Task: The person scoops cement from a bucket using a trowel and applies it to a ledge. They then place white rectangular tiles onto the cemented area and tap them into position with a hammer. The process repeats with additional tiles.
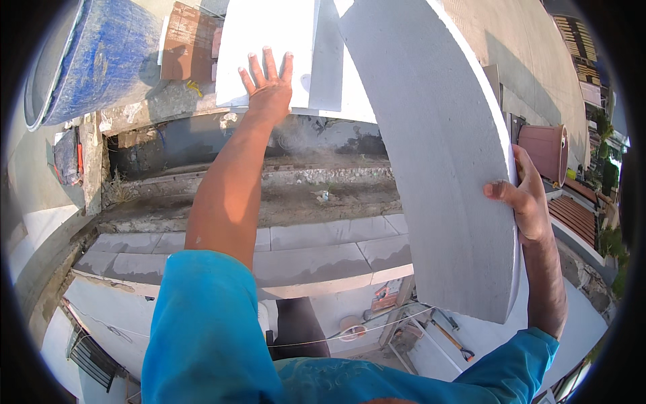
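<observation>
A long, pale grey slab, looking like an aerated concrete block, stands on edge and slants down across the right half of the view. My right hand is closed round its right edge, thumb on the broad grey face. My left hand is stretched forward with its fingers spread, lying flat on a bright white block at the top. A grey strip of shade crosses that white surface beside the slab. Where the slab's far end rests is hard to make out.
A blue barrel and reddish bricks stand at the far left. Between me and the white block runs a dark gap. Nearer lies a block-topped wall. Far below are a round bucket, a long-handled tool and a cord.
</observation>
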{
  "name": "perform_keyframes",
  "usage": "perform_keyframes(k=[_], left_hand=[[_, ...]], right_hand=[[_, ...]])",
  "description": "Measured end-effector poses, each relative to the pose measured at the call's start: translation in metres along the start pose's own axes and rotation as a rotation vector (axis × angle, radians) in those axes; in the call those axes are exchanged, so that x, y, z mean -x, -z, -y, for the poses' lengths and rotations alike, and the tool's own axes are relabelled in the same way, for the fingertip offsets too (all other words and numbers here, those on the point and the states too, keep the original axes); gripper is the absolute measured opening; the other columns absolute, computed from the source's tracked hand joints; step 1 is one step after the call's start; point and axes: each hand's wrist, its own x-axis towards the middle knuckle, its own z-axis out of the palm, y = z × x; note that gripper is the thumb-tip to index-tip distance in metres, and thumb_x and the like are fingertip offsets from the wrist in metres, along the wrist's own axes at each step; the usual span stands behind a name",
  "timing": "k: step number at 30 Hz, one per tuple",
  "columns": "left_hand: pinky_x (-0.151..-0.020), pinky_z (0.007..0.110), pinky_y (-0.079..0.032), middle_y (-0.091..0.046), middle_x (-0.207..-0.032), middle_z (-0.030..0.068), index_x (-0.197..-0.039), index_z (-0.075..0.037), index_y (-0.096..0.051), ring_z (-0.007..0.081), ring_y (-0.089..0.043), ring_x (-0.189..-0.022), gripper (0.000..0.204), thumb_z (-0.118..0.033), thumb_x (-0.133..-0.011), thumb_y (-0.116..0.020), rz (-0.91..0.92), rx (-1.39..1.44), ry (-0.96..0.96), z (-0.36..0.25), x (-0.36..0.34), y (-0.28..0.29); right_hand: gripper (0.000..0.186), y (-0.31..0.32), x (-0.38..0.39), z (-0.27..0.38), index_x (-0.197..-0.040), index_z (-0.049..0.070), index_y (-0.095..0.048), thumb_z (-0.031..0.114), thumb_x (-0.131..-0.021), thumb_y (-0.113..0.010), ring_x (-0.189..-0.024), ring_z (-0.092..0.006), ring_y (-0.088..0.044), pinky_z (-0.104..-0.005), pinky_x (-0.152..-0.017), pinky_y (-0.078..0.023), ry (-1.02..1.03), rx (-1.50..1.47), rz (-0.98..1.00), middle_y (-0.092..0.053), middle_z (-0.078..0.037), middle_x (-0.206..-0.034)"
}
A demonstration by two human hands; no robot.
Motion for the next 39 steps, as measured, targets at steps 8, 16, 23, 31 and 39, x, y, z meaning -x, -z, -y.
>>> perform_keyframes(k=[8,16,23,31,39], left_hand=[[-0.119,0.072,0.0,0.003,-0.168,0.0271,-0.166,-0.023,-0.008,0.0555,0.006,-0.152,0.116,-0.007,-0.076,-0.081,-0.101,0.075,-0.045,0.002,-0.01,-0.015],[-0.102,0.042,-0.05,-0.066,-0.13,0.0141,-0.139,-0.007,-0.058,0.031,-0.061,-0.124,0.05,-0.029,-0.094,-0.068,-0.498,1.114,-0.079,0.056,0.309,-0.011],[-0.089,0.031,-0.054,-0.076,-0.106,0.0086,-0.12,-0.005,-0.071,0.0158,-0.072,-0.099,0.031,-0.025,-0.097,-0.07,-0.717,1.243,0.524,0.195,0.61,0.001],[-0.075,0.028,-0.053,-0.072,-0.105,0.0081,-0.122,-0.004,-0.062,0.0143,-0.068,-0.086,0.025,-0.021,-0.104,-0.057,-1.619,1.503,1.334,0.33,0.838,-0.072],[-0.072,0.03,-0.054,-0.07,-0.102,0.0071,-0.125,-0.006,-0.061,0.0162,-0.067,-0.085,0.029,-0.025,-0.104,-0.053,-1.199,1.962,1.4,0.359,0.841,-0.2]], right_hand=[[0.113,-0.017,0.337,-0.084,-0.152,0.0,-0.029,0.025,-0.058,-0.086,-0.133,-0.0386,-0.038,-0.0496,-0.112,-0.032,-0.32,0.233,-0.051,-0.038,-0.022,-0.141],[0.112,-0.056,0.475,-0.121,-0.156,-0.002,-0.025,0.008,-0.064,-0.088,-0.143,-0.0321,-0.038,-0.0448,-0.119,-0.032,-0.505,0.126,0.154,-0.04,-0.023,-0.153],[0.115,-0.093,0.472,-0.106,-0.151,-0.003,-0.03,0.025,-0.058,-0.092,-0.131,-0.0335,-0.047,-0.0463,-0.111,-0.038,-0.008,0.309,0.317,-0.046,-0.023,-0.141],[0.108,-0.169,0.454,-0.022,-0.147,-0.016,-0.029,0.014,-0.06,-0.086,-0.125,-0.0361,-0.053,-0.0436,-0.11,-0.04,0.443,0.546,0.289,-0.051,-0.029,-0.135],[0.101,-0.312,0.44,0.067,-0.139,-0.011,-0.038,0.025,-0.057,-0.083,-0.116,-0.0332,-0.052,-0.0467,-0.103,-0.044,0.792,0.623,0.26,-0.052,-0.024,-0.124]])
